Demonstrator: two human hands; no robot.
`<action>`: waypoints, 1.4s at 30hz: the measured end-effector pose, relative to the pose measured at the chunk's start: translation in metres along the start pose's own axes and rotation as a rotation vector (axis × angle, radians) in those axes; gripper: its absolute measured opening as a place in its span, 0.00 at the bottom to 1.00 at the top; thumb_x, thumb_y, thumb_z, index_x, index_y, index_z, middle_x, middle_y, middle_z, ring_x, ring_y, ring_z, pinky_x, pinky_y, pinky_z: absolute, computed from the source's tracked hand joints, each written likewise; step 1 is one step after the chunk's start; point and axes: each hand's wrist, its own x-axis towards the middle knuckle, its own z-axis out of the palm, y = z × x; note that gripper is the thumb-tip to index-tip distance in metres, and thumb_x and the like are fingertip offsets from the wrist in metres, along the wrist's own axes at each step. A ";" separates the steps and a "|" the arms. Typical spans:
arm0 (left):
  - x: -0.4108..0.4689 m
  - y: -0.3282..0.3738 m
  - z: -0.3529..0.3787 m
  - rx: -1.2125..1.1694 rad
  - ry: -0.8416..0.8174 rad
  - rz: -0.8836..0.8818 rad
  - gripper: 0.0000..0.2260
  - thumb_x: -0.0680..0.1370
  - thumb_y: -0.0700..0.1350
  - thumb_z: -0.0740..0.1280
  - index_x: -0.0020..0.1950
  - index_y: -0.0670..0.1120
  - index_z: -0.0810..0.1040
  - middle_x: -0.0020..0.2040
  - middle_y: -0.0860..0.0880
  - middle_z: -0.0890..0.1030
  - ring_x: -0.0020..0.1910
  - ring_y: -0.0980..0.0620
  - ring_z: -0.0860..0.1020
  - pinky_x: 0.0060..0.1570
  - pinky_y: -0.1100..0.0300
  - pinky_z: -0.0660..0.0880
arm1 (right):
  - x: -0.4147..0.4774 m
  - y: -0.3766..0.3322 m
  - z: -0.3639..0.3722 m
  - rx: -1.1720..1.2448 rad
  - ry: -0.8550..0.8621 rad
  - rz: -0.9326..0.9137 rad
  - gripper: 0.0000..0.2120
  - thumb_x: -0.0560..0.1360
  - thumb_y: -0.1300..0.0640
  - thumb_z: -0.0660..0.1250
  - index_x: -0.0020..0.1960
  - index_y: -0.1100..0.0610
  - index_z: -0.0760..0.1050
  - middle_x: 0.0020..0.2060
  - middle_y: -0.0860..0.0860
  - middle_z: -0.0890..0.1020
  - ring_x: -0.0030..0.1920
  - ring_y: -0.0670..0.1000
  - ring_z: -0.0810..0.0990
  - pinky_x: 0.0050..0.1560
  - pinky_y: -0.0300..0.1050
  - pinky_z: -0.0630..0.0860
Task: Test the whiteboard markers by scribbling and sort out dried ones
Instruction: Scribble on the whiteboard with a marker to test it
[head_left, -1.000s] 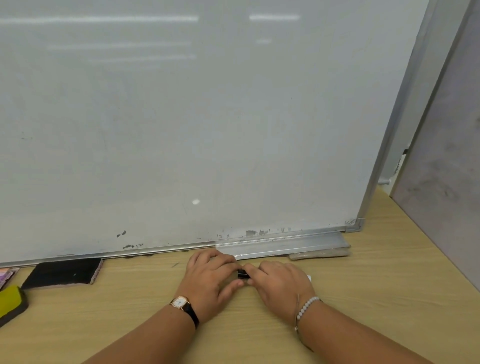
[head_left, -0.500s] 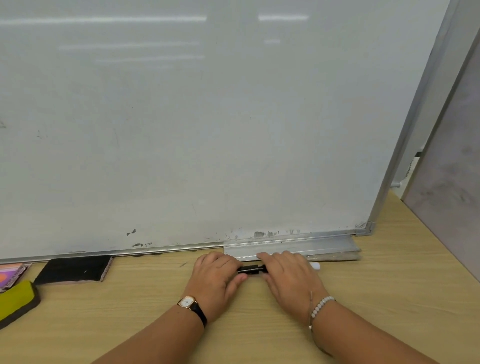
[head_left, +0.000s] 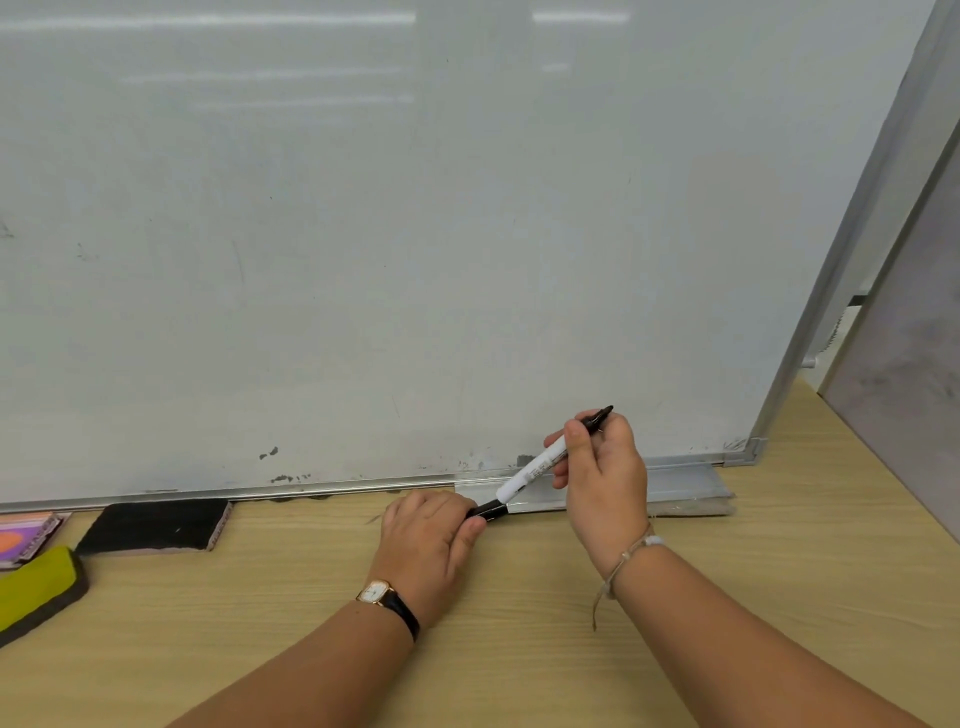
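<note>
Marker (head_left: 540, 465) was off the table (head_left: 519, 654) here: white barrel tilted, black tip up and right, in front of the lower right part of the whiteboard (head_left: 363, 260). Couldn't tell if the tip touched the board. Half a second before, it lay flat on the table by the tray (head_left: 685, 483) with both your hands on it.

Your right grip (head_left: 605, 480) had risen, fingers and thumb curled round the barrel near the tip. The cap (head_left: 491, 510) was now off. Your left grip (head_left: 431, 540) stayed low by the table and pinched it, just beside the marker's tail end. Contact between the two was unclear.

Watch (head_left: 376, 592) on your left wrist, bracelet (head_left: 631, 551) on your right. Black eraser (head_left: 150, 527) lay at the board's foot to the left, yellow-green eraser (head_left: 36, 584) further left, both unmoved.
</note>
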 end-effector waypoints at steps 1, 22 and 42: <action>0.000 0.000 0.001 -0.005 0.001 0.002 0.19 0.81 0.61 0.45 0.45 0.56 0.72 0.38 0.62 0.74 0.41 0.55 0.69 0.45 0.55 0.66 | 0.000 0.001 0.000 0.007 0.001 0.020 0.07 0.80 0.60 0.59 0.44 0.52 0.68 0.36 0.50 0.81 0.26 0.41 0.74 0.29 0.36 0.73; -0.001 -0.003 0.003 0.046 0.054 0.079 0.16 0.82 0.59 0.46 0.46 0.55 0.67 0.38 0.57 0.76 0.41 0.56 0.67 0.43 0.57 0.67 | -0.010 0.010 0.010 0.005 0.019 0.165 0.07 0.81 0.59 0.58 0.43 0.54 0.66 0.32 0.47 0.81 0.23 0.43 0.73 0.28 0.38 0.73; -0.001 -0.001 -0.001 -0.065 -0.023 0.199 0.15 0.81 0.62 0.51 0.46 0.53 0.69 0.43 0.57 0.77 0.44 0.58 0.69 0.46 0.66 0.60 | -0.009 0.043 -0.005 -0.469 -0.197 -0.512 0.22 0.70 0.63 0.56 0.59 0.45 0.71 0.46 0.47 0.81 0.47 0.39 0.75 0.51 0.25 0.67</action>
